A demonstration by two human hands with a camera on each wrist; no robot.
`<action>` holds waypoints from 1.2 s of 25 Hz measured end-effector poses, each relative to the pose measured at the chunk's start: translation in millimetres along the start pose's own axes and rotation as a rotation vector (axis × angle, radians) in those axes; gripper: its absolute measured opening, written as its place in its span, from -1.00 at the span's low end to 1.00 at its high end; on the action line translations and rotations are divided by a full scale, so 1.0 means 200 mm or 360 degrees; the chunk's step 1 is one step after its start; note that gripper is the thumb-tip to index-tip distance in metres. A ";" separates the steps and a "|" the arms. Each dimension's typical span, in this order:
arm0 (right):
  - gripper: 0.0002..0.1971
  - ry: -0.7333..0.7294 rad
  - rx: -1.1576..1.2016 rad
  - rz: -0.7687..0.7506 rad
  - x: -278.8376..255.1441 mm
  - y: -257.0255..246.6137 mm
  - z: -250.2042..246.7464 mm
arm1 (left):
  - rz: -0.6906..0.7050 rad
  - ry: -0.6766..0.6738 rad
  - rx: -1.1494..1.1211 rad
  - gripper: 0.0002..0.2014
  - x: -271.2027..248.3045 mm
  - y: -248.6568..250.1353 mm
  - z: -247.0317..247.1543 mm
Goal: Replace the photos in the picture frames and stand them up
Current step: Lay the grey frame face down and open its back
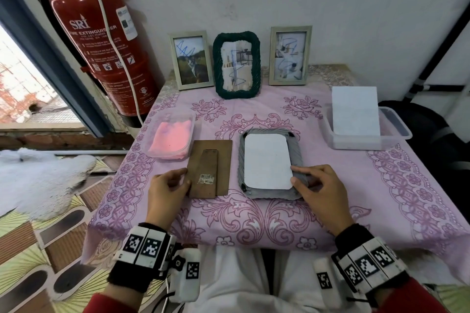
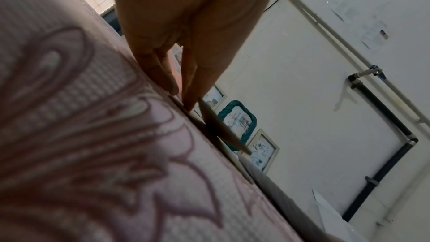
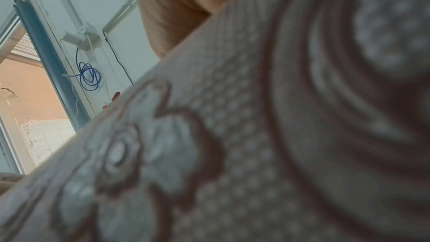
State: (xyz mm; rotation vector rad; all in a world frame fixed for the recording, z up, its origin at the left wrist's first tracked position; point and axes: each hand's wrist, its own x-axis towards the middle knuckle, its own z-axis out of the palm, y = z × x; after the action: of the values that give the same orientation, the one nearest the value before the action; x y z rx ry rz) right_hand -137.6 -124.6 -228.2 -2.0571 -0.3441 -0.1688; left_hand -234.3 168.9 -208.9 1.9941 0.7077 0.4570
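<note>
A grey frame (image 1: pixel 298 150) lies face down mid-table with a white photo (image 1: pixel 267 161) set in its back. My right hand (image 1: pixel 296 175) holds the frame's right rim, thumb and index tips at the photo's edge. In the right wrist view only the palm (image 3: pixel 167 16) shows above blurred cloth. The brown backing board (image 1: pixel 223 160) with its stand (image 1: pixel 207 173) lies left of the frame. My left hand (image 1: pixel 184 178) pinches the board's near left corner. In the left wrist view its fingertips (image 2: pixel 189 105) sit at the board's edge. Three frames stand at the back: silver (image 1: pixel 193 60), green wicker (image 1: pixel 237 65), silver (image 1: pixel 290 56).
A clear tub with a pink cloth (image 1: pixel 173 138) sits just behind the board. Another clear tub (image 1: pixel 396 127) at the right holds upright white sheets (image 1: pixel 356 112). A red fire extinguisher (image 1: pixel 101 40) hangs left of the table. The pink tablecloth (image 1: pixel 254 221) drapes the near edge.
</note>
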 end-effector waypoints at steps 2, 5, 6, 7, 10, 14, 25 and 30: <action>-0.74 0.0001 0.0006 0.0003 0.00 0.00 0.00 | -0.0027 0.0008 0.0021 -0.69 -0.01 0.01 0.00; -0.74 0.0004 0.0016 -0.0004 0.00 -0.01 0.00 | -0.0028 0.0056 0.0042 -0.71 -0.02 0.05 0.01; -0.74 0.0004 0.0019 -0.0006 0.00 -0.01 0.00 | 0.0013 0.0104 0.0057 -0.72 -0.03 0.07 0.02; -0.74 0.0003 0.0019 -0.0009 -0.01 -0.01 0.00 | 0.0080 0.0155 0.0061 -0.73 -0.05 0.09 0.03; -0.75 0.0005 0.0007 0.0000 -0.01 -0.01 0.00 | 0.0252 0.0104 0.0002 -0.75 -0.08 0.19 0.09; -0.77 -0.0002 0.0022 0.0018 -0.01 -0.01 -0.01 | 0.0377 -0.0082 0.0136 -0.79 -0.10 0.30 0.22; -0.78 -0.0016 0.0018 0.0046 -0.01 -0.03 -0.02 | 0.0116 -0.0330 0.0597 -0.66 -0.16 0.39 0.38; -0.78 -0.0016 0.0034 0.0061 -0.01 -0.03 -0.02 | 0.0252 -0.0244 0.0180 -0.74 -0.16 0.38 0.38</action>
State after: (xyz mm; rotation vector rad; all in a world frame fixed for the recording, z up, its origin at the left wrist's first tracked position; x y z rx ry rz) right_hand -141.9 -125.5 -221.3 -2.0425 -0.3114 -0.1310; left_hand -193.0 68.9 -180.8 2.1755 0.4920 0.3588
